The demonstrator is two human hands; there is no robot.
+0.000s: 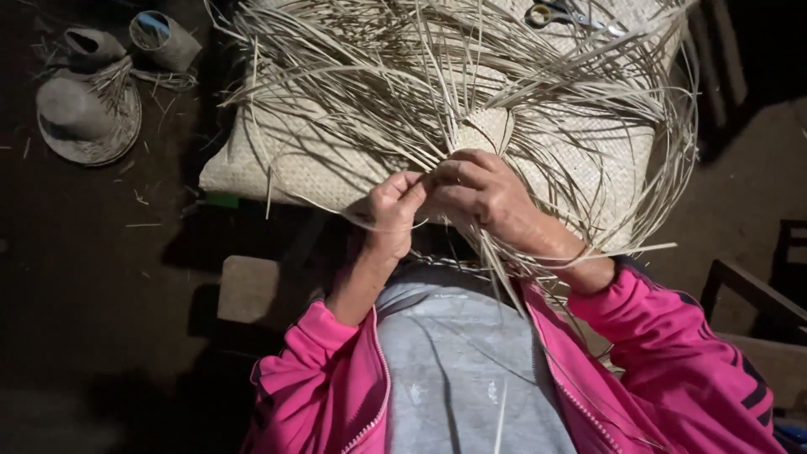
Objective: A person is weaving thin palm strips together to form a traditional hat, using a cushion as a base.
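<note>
A small woven straw piece with many long loose straw strands fanning out from it sits in front of my chest. My left hand pinches strands at the piece's lower edge. My right hand is closed over the weave just beside it, fingers touching the left hand's fingertips. Both sleeves are pink. The lower edge of the weave is hidden under my fingers.
A pale woven mat lies under the strands. Scissors rest at the top on the mat. A straw hat and two hat forms lie on the dark floor at upper left. A wooden chair stands at right.
</note>
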